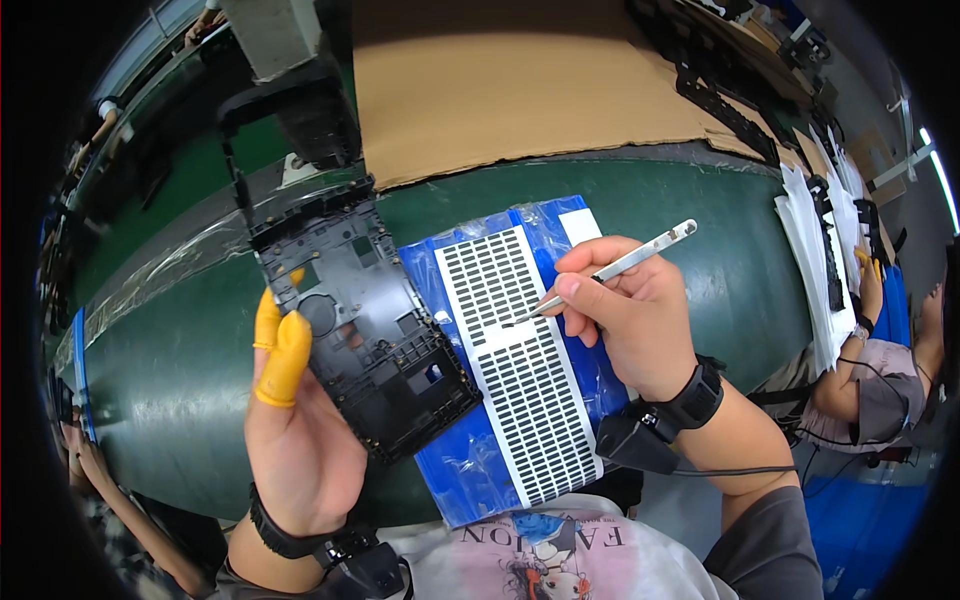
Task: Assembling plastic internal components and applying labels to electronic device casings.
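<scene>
My left hand (305,440), with yellow finger cots on two fingers, grips a black plastic housing (350,310) by its left edge. The housing is tilted and shows ribs, cutouts and a round recess. In my right hand (630,310) is a pair of metal tweezers (645,252), held like a pen. Their tips touch or hover just over a white sheet (490,338) carrying rows of small black rectangular pieces; whether a piece is between the tips I cannot tell. Beneath the sheet lies a blue board (450,485) wrapped in clear film.
A green work surface (170,370) runs across, with a large cardboard sheet (520,90) at the back. White sheets and black parts (815,260) stand at the right. Other people's arms show at both sides, one near a blue strip (80,370) on the left.
</scene>
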`<state>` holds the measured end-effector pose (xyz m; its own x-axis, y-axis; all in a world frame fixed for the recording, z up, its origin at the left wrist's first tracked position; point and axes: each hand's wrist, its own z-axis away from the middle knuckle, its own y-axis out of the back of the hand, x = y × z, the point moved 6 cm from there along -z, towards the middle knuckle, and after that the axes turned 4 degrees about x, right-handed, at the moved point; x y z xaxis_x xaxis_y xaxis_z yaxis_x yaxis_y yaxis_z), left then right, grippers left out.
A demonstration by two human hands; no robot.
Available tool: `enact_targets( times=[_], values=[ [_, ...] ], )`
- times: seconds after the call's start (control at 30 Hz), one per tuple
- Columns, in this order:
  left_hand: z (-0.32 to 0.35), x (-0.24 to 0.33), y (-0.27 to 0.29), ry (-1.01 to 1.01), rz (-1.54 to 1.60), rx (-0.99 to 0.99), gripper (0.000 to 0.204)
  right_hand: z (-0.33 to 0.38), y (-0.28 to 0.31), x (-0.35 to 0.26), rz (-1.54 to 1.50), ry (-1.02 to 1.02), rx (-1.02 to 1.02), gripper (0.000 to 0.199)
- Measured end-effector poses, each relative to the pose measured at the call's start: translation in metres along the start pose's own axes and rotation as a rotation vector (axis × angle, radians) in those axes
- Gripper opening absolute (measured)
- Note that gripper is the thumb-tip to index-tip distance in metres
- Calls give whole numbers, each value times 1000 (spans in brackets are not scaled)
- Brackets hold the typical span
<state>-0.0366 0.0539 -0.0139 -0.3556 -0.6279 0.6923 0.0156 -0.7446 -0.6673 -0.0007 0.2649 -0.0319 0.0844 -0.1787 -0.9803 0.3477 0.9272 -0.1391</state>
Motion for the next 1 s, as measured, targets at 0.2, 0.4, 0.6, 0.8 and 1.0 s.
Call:
enact_targets(
  times=[0.2, 0.4, 0.6, 0.8, 1.0],
  values=[
    [7, -13, -14, 178, 59, -126, 36, 30, -11, -38, -137, -21, -59, 14],
    [14, -21, -13, 255, 134, -88, 37, 54, -50, -38, -238, 92, -204, 20],
    [14, -21, -9, 277, 192, -93, 37, 50, -59, -21, -136, -5, -168, 21],
    [14, -19, -11, 282, 207, -123, 40, 47, -61, -20, -127, 33, -130, 20],
    [14, -18, -10, 275, 222, -137, 40, 46, -62, -20, -101, 43, -150, 19]
  ],
)
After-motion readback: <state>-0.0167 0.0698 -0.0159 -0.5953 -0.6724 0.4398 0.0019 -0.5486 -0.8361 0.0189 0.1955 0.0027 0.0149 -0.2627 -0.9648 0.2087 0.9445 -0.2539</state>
